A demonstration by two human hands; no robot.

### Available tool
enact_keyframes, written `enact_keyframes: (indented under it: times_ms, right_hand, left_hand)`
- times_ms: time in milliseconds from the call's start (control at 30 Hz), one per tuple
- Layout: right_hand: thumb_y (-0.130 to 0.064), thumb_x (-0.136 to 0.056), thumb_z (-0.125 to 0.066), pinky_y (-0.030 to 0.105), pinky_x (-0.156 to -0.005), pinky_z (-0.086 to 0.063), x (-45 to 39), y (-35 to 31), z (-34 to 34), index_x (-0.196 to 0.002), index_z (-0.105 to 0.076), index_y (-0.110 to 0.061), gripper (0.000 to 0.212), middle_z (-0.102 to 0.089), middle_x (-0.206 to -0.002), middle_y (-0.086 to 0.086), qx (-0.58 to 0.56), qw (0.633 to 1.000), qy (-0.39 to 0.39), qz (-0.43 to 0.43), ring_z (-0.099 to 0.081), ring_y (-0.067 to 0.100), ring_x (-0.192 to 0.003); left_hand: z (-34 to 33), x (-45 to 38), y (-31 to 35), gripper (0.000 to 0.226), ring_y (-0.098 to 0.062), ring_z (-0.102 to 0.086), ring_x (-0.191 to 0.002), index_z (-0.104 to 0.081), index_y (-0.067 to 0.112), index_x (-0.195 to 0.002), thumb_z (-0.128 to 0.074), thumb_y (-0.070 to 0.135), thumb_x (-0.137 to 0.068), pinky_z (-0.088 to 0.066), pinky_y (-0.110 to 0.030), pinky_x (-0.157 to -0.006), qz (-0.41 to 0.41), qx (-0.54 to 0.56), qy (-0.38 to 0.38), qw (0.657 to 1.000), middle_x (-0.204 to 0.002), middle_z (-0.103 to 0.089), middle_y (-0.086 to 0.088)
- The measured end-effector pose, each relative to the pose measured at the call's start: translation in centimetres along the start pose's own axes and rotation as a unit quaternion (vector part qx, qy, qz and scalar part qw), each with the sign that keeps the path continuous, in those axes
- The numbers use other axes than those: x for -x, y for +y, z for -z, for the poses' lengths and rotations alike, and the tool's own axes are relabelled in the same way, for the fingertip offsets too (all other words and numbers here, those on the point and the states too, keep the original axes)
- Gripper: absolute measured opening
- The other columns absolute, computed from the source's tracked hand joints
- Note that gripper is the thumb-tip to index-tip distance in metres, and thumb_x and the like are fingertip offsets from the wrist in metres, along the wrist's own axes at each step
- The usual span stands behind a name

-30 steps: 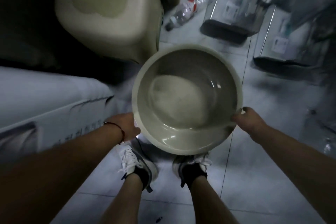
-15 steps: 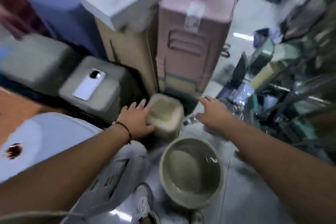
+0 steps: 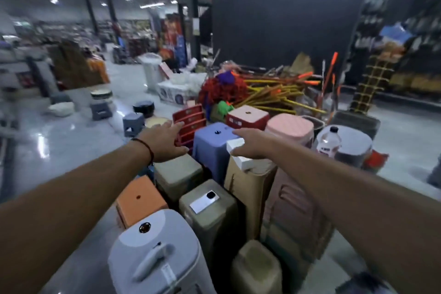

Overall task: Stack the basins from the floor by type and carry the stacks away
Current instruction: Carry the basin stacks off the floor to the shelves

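Reaching forward empty, left hand and right hand fingers spread; stacked basins far left on floor

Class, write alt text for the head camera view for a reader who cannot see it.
Both bare arms reach forward with the left hand and right hand open and empty above a crowd of coloured plastic stools and bins. Farther back on the shop floor sits a stack of basins.
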State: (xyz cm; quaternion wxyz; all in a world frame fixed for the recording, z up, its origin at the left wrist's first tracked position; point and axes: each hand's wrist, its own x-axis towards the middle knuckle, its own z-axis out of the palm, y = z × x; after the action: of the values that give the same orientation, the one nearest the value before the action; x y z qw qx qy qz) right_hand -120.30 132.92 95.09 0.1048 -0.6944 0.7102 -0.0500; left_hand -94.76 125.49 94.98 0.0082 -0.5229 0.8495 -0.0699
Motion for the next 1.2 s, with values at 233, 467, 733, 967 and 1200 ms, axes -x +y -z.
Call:
enact_keyframes:
  times_ms: [233,467,733,967,1200]
  right_hand:
    - [-0.046,-0.086,-0.065,0.031,-0.11,-0.033,-0.2,-9.5,6.9,-0.155,-0.022,-0.018,0.086,-0.032,-0.157,0.004,-0.016,0.994,0.022,0.108,-0.037,0.024,-0.139]
    - [-0.051,-0.088,-0.061,0.039,-0.117,-0.027,0.2,-15.0,6.2,-0.156,-0.016,-0.021,0.087,-0.021,-0.162,0.004,-0.016,0.993,-0.005,0.12,-0.027,0.026,-0.145]
    - [-0.062,-0.082,-0.062,0.042,-0.119,-0.023,-2.9,-22.6,4.5,-0.157,-0.013,-0.024,0.097,-0.017,-0.163,0.001,-0.009,0.995,-0.014,0.1,-0.023,0.024,-0.147]
    - [-0.063,-0.076,-0.065,0.04,-0.116,-0.03,-7.7,-35.8,-1.3,-0.155,-0.019,-0.022,0.101,-0.023,-0.161,0.005,-0.023,0.993,-0.031,0.11,-0.033,0.024,-0.143]
    - [-0.058,-0.083,-0.063,0.04,-0.112,-0.035,-12.2,-45.8,-7.4,-0.155,-0.018,-0.024,0.092,-0.02,-0.162,0.002,-0.023,0.986,-0.077,0.147,-0.03,0.025,-0.144]
  left_hand:
    - [6.3,6.6,-4.9,0.094,-0.029,-0.033,-0.142,-0.009,0.028,-0.155,-0.045,0.075,-0.083,-0.036,-0.041,-0.111,0.078,0.001,0.001,0.997,-0.162,-0.015,-0.005]
    - [7.4,10.5,-9.3,0.092,-0.027,-0.028,-0.145,-0.011,0.027,-0.156,-0.045,0.073,-0.085,-0.031,-0.043,-0.115,0.117,0.01,-0.045,0.992,-0.162,-0.017,-0.006]
    - [5.8,12.6,-17.8,0.087,-0.022,-0.039,-0.138,-0.023,0.031,-0.152,-0.049,0.075,-0.082,-0.036,-0.04,-0.112,0.133,0.031,-0.065,0.988,-0.157,-0.033,0.0]
    - [3.2,17.4,-31.5,0.094,-0.026,-0.028,-0.145,-0.012,0.032,-0.155,-0.046,0.078,-0.08,-0.028,-0.043,-0.116,0.172,0.021,-0.111,0.979,-0.163,-0.016,-0.003]
    - [-1.8,19.2,-40.6,0.095,-0.028,-0.033,-0.142,-0.01,0.035,-0.154,-0.041,0.082,-0.077,-0.035,-0.046,-0.111,0.18,0.007,-0.14,0.974,-0.163,-0.014,-0.003]
